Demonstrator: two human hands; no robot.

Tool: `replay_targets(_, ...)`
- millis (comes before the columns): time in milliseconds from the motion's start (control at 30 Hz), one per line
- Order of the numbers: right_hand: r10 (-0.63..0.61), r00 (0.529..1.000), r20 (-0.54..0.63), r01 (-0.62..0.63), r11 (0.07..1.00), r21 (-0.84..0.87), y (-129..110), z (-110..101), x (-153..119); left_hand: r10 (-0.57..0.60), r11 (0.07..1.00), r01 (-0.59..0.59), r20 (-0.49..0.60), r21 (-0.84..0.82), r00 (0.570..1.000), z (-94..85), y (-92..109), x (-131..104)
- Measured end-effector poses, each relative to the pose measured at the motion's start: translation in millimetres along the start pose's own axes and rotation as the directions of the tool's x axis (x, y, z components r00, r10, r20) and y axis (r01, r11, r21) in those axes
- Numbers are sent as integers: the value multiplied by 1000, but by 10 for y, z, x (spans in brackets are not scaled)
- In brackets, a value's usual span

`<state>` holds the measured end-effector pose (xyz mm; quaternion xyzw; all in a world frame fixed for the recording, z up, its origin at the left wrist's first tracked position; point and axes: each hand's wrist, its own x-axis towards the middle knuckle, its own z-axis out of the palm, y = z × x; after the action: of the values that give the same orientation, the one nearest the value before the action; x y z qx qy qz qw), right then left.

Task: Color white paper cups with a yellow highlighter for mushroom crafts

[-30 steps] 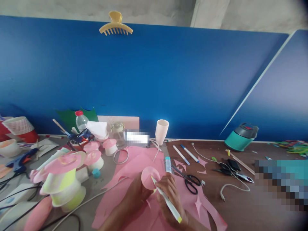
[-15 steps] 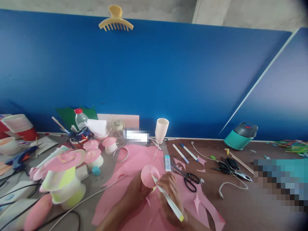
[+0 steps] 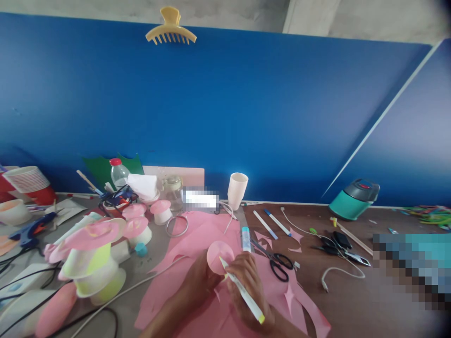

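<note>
My left hand (image 3: 200, 278) grips a round pink disc (image 3: 219, 252) by its lower left edge, above pink paper sheets (image 3: 207, 225). In my right hand (image 3: 246, 281) is a white marker (image 3: 248, 298) with a yellow end; its tip rests on or just over the disc, and I cannot tell which. A glue stick (image 3: 245, 238) with a light blue cap lies just beyond my right hand. Black-handled scissors (image 3: 278, 265) lie to the right, among pink paper scraps (image 3: 289, 296).
White cup (image 3: 237, 190) stands at the back by the blue partition (image 3: 225, 103). Left are pink-topped cup shapes (image 3: 95, 253), a glue gun (image 3: 30, 230) and cables. Right are two pens (image 3: 265, 224), a white cable (image 3: 341, 269) and a teal container (image 3: 352, 202).
The marker's tip and yellow end have shifted slightly left in my right hand. My left hand still holds the disc in nearly the same place.
</note>
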<state>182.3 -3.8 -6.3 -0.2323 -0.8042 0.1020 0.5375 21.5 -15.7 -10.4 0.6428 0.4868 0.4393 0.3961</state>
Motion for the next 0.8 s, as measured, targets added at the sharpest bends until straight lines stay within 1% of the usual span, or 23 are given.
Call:
replay_targets(100, 7, 1000, -8, -7, 1000, -2, 15, 8, -21, -13, 1000, 13, -17, 7, 1000, 3, 21, -2)
replay_targets(233, 1, 999, -34, -1, 1000, -12, 10, 10, -20, 0, 1000, 0, -8, 16, 1000, 5, 18, 6)
replay_targets(367, -7, 1000, -5, 7, 1000, -5, -33, -2, 4, 10, 1000, -10, -14, 24, 1000, 6, -13, 11)
replay_targets(533, -14, 1000, -9, 14, 1000, -7, -28, -14, 6, 24, 1000, -24, -11, 10, 1000, 7, -22, 7)
replay_targets(700, 15, 998, -56, -17, 999, -34, 29, -25, -25, -2, 1000, 2, -3, 18, 1000, 4, -26, -1)
replay_targets(800, 36, 999, -38, -37, 999, -20, 48, -24, -39, -5, 1000, 5, 6, 6, 1000, 6, -27, -1)
